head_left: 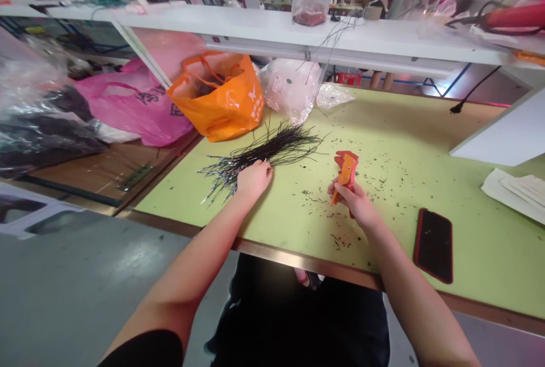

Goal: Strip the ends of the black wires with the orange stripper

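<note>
A loose bundle of thin black wires (276, 146) lies on the green tabletop, with bluish and silvery ends fanned out to the left. My left hand (254, 178) rests at the near edge of this bundle, its fingers curled closed; whatever is between the fingertips is too small to make out. In my right hand (355, 199) is an orange and red wire stripper (348, 167), gripped by its handles with the head pointing away from me. Short dark wire scraps (378, 180) are scattered on the table around the stripper.
An orange bag (225, 103), a pink plastic bag (128, 100) and a clear plastic bag (293, 86) stand behind the wires. At right lie a phone (433, 245) and white paper (515, 191). A white shelf (255, 29) crosses above the table's back; people are beyond it.
</note>
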`<state>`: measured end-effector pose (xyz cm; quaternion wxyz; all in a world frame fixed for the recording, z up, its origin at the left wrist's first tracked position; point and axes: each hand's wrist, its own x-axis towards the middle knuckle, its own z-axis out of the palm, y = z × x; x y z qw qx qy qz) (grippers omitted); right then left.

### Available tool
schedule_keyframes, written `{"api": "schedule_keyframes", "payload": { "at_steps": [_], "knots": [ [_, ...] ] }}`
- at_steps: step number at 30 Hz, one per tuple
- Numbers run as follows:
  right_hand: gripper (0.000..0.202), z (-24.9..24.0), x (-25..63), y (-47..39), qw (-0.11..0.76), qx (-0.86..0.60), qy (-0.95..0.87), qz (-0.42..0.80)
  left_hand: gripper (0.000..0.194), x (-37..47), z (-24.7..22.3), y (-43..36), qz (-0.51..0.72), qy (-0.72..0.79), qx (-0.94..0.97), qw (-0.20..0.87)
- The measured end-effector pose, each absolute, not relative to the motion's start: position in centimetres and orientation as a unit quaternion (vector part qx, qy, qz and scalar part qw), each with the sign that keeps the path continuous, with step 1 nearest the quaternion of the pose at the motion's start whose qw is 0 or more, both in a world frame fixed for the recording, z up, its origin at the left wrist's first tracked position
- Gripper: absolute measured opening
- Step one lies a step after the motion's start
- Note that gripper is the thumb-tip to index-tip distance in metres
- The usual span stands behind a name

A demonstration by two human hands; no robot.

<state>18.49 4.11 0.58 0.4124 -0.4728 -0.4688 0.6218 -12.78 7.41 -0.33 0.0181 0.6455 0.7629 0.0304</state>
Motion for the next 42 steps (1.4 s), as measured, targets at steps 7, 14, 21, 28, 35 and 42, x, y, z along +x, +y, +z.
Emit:
{"api": "schedule_keyframes", "payload": {
  "at_steps": [7,14,21,28,35,42],
  "knots": [
    [0.051,0.7,18.4,4.0,0.407,-0.48,-0.472,0.617,0.039,-14.3,0.0,5.9,0.045,0.782,0.622,-0.016],
    [0.046,0.4,18.3,4.0,0.405,-0.473,-0.483,0.615,0.05,-12.3,0.5,8.1,0.01,0.792,0.61,0.029],
    [0.046,0.7,18.3,3.8,0.41,-0.471,-0.485,0.612,0.04,-12.7,0.8,7.1,-0.038,0.792,0.61,0.023],
    [0.042,1.0,18.0,3.5,0.397,-0.472,-0.493,0.613,0.035,-17.3,1.3,3.5,-0.06,0.806,0.589,0.014],
    [0.039,0.5,18.1,3.5,0.38,-0.457,-0.543,0.593,0.038,-21.3,1.6,2.1,-0.072,0.812,0.579,0.028],
    [0.042,0.4,18.2,3.7,0.376,-0.468,-0.533,0.596,0.044,-21.9,1.2,1.7,-0.008,0.822,0.569,0.022]
  ]
}}
